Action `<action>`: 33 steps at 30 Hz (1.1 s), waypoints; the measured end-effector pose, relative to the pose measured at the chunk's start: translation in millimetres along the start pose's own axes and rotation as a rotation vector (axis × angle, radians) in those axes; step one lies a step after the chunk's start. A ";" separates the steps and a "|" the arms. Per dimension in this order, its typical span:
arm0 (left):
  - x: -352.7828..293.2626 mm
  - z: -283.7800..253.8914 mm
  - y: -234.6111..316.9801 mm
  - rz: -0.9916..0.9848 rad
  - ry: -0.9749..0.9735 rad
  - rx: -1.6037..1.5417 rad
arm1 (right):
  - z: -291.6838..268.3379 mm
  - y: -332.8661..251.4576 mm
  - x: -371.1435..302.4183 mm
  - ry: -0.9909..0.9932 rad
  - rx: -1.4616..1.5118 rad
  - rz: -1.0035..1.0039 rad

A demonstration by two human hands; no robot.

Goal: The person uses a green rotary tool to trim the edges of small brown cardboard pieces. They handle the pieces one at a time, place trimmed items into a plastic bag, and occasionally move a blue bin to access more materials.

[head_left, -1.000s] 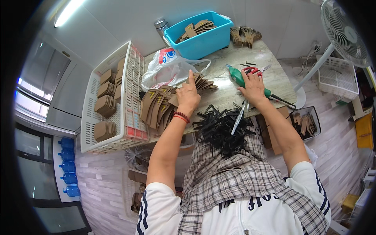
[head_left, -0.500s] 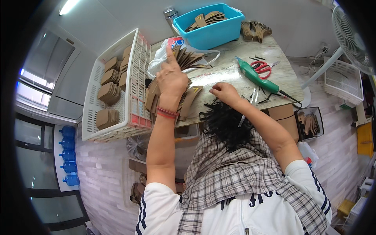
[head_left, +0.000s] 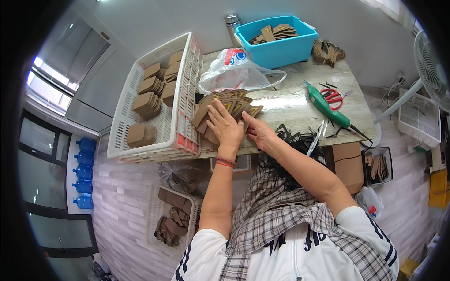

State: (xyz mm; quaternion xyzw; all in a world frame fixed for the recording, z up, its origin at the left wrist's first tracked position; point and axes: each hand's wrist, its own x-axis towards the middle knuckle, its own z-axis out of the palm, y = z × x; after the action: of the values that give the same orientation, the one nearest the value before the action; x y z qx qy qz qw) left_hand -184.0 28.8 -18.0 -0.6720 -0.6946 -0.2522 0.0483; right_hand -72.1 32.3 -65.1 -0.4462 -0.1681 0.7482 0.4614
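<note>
Pieces [head_left: 237, 100], brown with yellow marks, lie fanned under the left hand [head_left: 228, 130], its grip spread open. The right hand [head_left: 261, 133] half curls at their edge, its hold unclear. Left of both grips stands a white crate [head_left: 191, 77]; right, a green tool [head_left: 327, 108] on the worktop [head_left: 288, 112].

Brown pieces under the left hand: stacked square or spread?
Spread: the brown pieces overlap unevenly, several yellow marks showing beyond the left hand.

Flat cut pieces [head_left: 241, 101]: brown, yellow chevrons on some
Corded hand tool [head_left: 326, 107]: a green I can't miss
Scissors [head_left: 333, 99]: red handles
Plastic tub [head_left: 286, 51]: turquoise
Apron [head_left: 290, 218]: pale plaid, dark lines
Shredded strips [head_left: 300, 139]: black
Beaded bracelet [head_left: 226, 160]: dark red
</note>
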 end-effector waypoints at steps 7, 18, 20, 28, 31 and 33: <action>14.5 -42.3 -31.0 0.120 -0.279 -0.032 | 37.5 9.4 -11.7 0.082 0.118 -0.162; 30.2 18.9 -80.0 0.004 0.000 -0.199 | 51.2 23.4 0.9 0.282 0.012 -0.317; 21.5 19.4 -58.4 -0.041 0.059 -0.123 | 44.4 23.8 6.6 0.279 -0.018 -0.361; 12.0 31.6 29.6 -0.202 -0.077 -0.182 | -20.3 -48.5 2.3 0.197 -0.155 -0.302; 16.3 33.6 39.2 -0.228 -0.091 -0.234 | -28.8 -70.4 -3.7 0.171 -0.130 -0.274; 24.7 28.8 31.4 -0.286 -0.131 -0.331 | -33.9 -77.5 -5.2 0.172 -0.147 -0.247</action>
State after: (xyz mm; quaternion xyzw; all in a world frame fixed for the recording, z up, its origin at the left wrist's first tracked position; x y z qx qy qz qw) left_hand -148.3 62.3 -24.0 -0.5805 -0.7334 -0.3229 -0.1443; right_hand -1.4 62.7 -29.5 -0.5172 -0.2359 0.6303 0.5287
